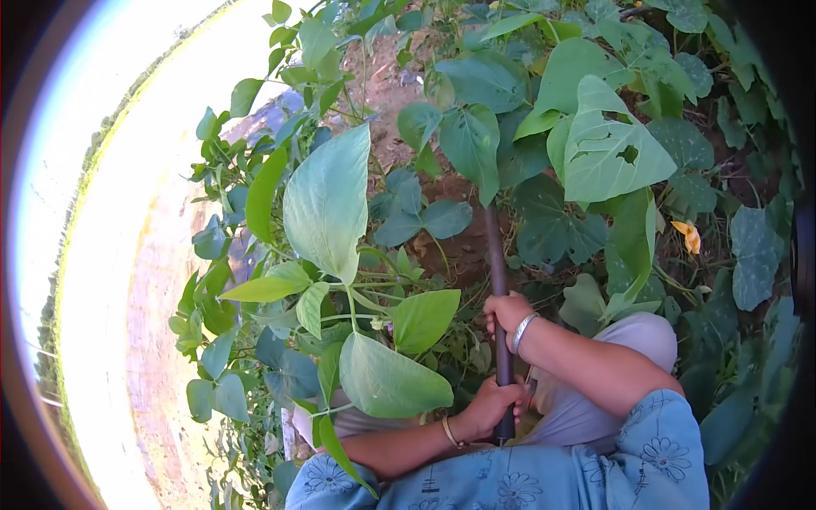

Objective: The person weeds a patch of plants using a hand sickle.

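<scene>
Dark pole [496,259] — through right grip [507,314] and, near end, left grip [491,406].

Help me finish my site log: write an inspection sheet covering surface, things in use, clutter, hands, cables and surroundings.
Surface: brown soil, partly hidden by leaves.
Things in use: dark rod; its far end is hidden behind leaves.
Clutter: holed leaf and yellow flower near the rod.
Hands: right hand closed around the rod; left hand closed around it, lower in the picture.
Cables: nothing seen.
Surroundings: bright, washed-out ground beyond the plants.
</scene>
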`<state>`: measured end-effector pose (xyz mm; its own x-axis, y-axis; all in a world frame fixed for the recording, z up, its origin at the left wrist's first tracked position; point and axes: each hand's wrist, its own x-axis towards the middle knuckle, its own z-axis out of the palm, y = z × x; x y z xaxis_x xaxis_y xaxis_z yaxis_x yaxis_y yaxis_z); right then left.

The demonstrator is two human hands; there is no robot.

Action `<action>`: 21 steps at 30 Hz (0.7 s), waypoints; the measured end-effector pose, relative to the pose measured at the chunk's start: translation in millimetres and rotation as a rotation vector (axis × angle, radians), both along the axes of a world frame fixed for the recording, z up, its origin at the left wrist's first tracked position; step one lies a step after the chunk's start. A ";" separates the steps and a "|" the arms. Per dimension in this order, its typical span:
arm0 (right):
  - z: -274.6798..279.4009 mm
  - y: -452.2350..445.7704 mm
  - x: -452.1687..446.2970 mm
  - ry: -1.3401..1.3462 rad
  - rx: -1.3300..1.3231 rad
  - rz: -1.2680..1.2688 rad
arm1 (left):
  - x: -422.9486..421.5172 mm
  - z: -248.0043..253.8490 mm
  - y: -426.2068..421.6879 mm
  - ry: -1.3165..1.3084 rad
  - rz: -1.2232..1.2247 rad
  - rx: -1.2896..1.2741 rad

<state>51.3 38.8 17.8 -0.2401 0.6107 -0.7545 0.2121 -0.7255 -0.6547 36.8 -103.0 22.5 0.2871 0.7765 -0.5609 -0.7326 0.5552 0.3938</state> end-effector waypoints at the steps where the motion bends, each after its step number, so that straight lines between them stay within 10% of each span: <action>1: 13.9 5.0 -2.2 0.084 0.020 0.003 | -4.1 0.3 6.7 -0.003 -0.002 -0.005; 8: 15.0 31.5 -16.4 0.232 0.426 0.086 | -21.1 -13.2 40.2 0.280 0.011 0.095; 14: -60.4 -9.6 15.2 -0.259 0.063 0.249 | 11.2 -26.1 -13.7 -0.198 -0.024 -0.168; 21: -53.6 -34.1 23.6 -0.145 -0.137 0.095 | 14.7 -21.9 -30.2 -0.328 -0.087 -0.162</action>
